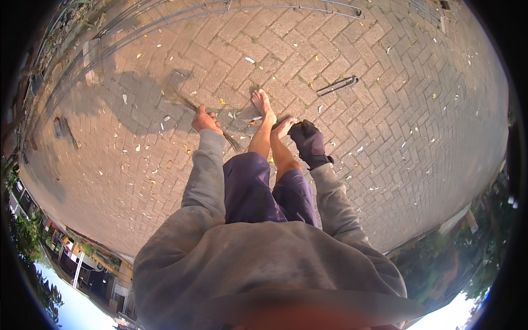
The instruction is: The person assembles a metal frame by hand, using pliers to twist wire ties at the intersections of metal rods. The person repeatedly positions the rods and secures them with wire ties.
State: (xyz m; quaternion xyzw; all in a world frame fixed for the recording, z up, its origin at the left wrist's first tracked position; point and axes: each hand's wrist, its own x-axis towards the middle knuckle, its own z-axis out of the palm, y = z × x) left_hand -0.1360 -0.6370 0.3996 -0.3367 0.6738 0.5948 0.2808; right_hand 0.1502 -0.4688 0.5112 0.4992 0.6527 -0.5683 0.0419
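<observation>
My left hand, bare, is closed around the middle of a bundle of thin brown sticks, like a short stick broom. One end of the bundle fans out, blurred, toward the upper left; the other points back toward my shorts. My right hand wears a dark glove and hangs beside my right foot. The dark fabric hides how its fingers lie, and no held thing shows there. My bare left foot stands forward on herringbone brick paving.
A narrow bent metal loop lies ahead on the right. Long thin metal rods curve along the far left, by a pale block. A small dark bundle rests at the left. Yellow and whitish leaves dot the paving.
</observation>
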